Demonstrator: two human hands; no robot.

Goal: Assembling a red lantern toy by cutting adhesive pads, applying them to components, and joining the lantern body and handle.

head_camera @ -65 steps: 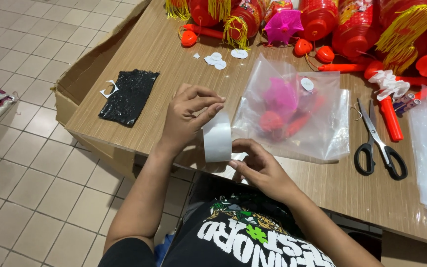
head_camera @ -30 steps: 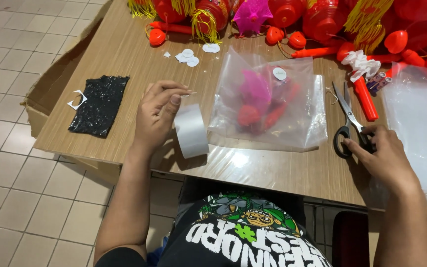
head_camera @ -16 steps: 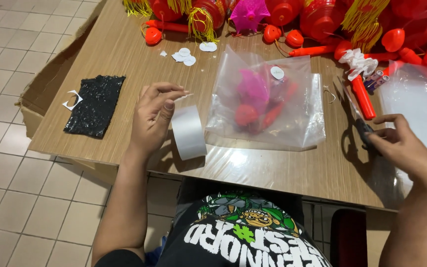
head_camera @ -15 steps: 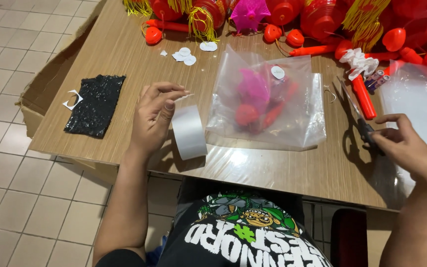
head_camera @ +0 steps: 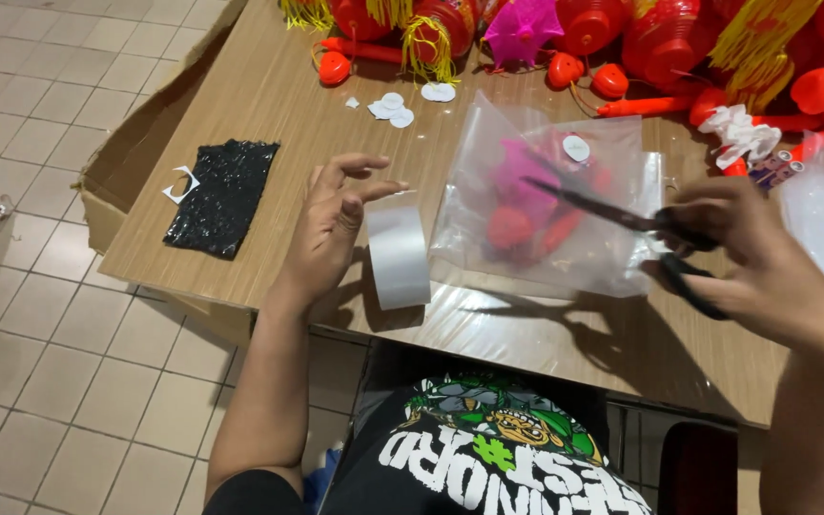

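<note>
A: Where does the strip of tape (head_camera: 398,251) sit in the frame?

B: Just left of centre, near the front edge of the wooden surface (head_camera: 269,105). It hangs from the fingers (head_camera: 374,187) of the left hand (head_camera: 331,234), which pinch its top end; its long axis runs top to bottom in the frame.

A: And the right hand (head_camera: 765,277)?

B: At the right of the frame, closed through the handles of the black scissors (head_camera: 641,234). The blades are slightly parted and point left toward the tape, passing over the clear plastic bag (head_camera: 545,205) with pink and red pieces inside.

A: How close are the blade tips to the tape?

B: Still apart, with the bag's left part between them. The blades lie crosswise to the strip. Whether the strip's lower end touches the surface is hard to tell; it seems to.
</note>
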